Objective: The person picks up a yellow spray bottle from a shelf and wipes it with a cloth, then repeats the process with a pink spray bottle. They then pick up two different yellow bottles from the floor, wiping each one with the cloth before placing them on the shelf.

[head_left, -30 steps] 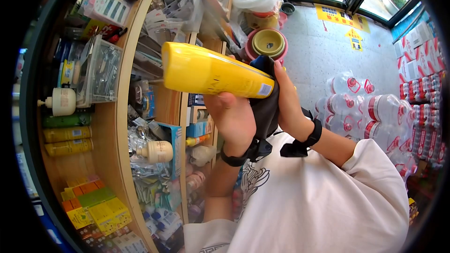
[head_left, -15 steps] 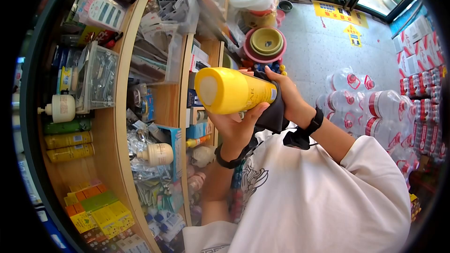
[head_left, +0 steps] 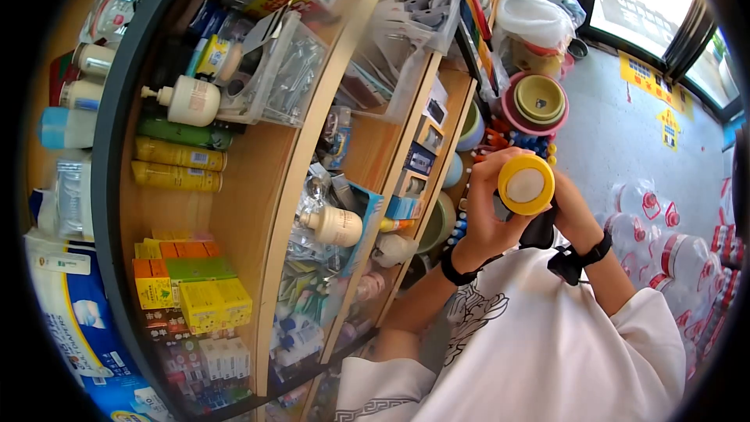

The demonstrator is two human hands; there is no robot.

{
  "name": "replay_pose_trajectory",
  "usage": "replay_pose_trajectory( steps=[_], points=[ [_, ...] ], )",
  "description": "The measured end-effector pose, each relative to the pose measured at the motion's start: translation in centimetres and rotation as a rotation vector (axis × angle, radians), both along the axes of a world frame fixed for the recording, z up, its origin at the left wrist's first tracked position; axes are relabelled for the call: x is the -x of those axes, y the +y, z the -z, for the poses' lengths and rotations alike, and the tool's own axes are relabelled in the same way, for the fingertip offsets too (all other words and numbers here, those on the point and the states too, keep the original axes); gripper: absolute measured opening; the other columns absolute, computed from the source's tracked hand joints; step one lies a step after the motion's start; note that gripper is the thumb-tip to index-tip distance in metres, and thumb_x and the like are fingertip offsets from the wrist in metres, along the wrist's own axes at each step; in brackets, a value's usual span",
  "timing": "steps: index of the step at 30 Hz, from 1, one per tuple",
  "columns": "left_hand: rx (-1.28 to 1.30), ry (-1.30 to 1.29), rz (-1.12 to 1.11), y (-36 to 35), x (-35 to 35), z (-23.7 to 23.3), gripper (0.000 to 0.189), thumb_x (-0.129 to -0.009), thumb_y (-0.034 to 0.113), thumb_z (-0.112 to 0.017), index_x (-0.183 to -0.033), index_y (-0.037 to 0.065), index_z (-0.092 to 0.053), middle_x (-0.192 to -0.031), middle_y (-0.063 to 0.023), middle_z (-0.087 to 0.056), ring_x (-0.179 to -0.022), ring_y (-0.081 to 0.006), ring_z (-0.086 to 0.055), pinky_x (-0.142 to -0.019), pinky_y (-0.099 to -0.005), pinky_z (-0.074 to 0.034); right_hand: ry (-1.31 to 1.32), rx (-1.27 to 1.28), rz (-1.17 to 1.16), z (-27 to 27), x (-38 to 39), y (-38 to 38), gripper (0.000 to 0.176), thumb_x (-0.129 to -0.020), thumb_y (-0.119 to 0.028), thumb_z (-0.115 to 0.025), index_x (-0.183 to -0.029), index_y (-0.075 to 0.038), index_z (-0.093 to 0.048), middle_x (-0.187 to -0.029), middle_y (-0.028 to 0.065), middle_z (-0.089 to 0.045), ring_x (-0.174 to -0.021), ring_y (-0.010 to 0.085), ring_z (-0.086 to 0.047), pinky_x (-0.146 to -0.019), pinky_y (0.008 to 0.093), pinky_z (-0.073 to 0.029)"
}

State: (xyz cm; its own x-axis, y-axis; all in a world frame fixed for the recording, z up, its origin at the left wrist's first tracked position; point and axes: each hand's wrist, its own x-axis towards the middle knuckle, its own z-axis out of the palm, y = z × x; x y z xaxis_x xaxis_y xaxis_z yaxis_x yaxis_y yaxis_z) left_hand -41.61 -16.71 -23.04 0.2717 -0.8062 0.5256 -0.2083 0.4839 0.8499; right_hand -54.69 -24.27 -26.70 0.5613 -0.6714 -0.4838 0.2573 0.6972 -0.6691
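A yellow bottle is held up in front of my chest, with its round end and pale centre facing me. My left hand wraps around its left side, fingers curled over the top and thumb below. My right hand is behind the bottle on the right, with a dark cloth at its fingers. Part of that hand's grip is hidden by the bottle.
Wooden shelves on the left hold pump bottles, yellow cans and small boxes. Ahead are stacked basins on the floor. Large water bottles stand at right, and a glass door is beyond.
My view has swung left, so the shelves show more. The yellow bottle has turned from lying sideways, label showing, to pointing its round end at me. Both hands still hold on.
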Motion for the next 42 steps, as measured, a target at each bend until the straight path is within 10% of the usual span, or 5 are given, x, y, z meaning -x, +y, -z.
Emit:
replay_pose_trajectory(
  steps=[24,32,42],
  points=[
    [-0.095,0.182,-0.143,3.3,-2.0,-0.6,0.07,-0.078,0.005,-0.081,-0.132,0.0,-0.038,-0.123,-0.0183,-0.056,-0.116,-0.0269,-0.057,-0.099,-0.0408,-0.048,-0.168,-0.285,-0.317,2.6,-0.9,-1.1,0.032,-0.101,-0.029,-0.053,-0.124,-0.008,-0.06,-0.113,0.0049,-0.068,-0.101,0.0161,-0.066,-0.089,0.0308,-0.052],
    [0.021,0.191,-0.461,8.5,-6.4,-11.3,0.068,-0.083,0.007,-0.072,-0.142,0.004,-0.037,-0.125,-0.0197,-0.057,-0.111,-0.0353,-0.062,-0.099,-0.0496,-0.047,-0.286,-0.341,-0.125,0.6,-0.2,-3.6,0.023,-0.098,-0.019,-0.056,-0.118,-0.008,-0.06,-0.107,0.0077,-0.069,-0.093,0.0205,-0.068,-0.08,0.0358,-0.054],
    [-0.367,0.384,-0.808,17.4,-17.0,-23.6,0.047,-0.094,0.03,-0.063,-0.13,0.002,-0.051,-0.124,-0.0153,-0.062,-0.108,-0.0209,-0.059,-0.095,-0.0369,-0.044,-0.283,-0.462,-0.161,2.2,-0.3,-3.7,0.023,-0.097,-0.02,-0.055,-0.116,-0.009,-0.062,-0.103,0.0054,-0.07,-0.094,0.0209,-0.068,-0.089,0.0387,-0.053]
  ],
)
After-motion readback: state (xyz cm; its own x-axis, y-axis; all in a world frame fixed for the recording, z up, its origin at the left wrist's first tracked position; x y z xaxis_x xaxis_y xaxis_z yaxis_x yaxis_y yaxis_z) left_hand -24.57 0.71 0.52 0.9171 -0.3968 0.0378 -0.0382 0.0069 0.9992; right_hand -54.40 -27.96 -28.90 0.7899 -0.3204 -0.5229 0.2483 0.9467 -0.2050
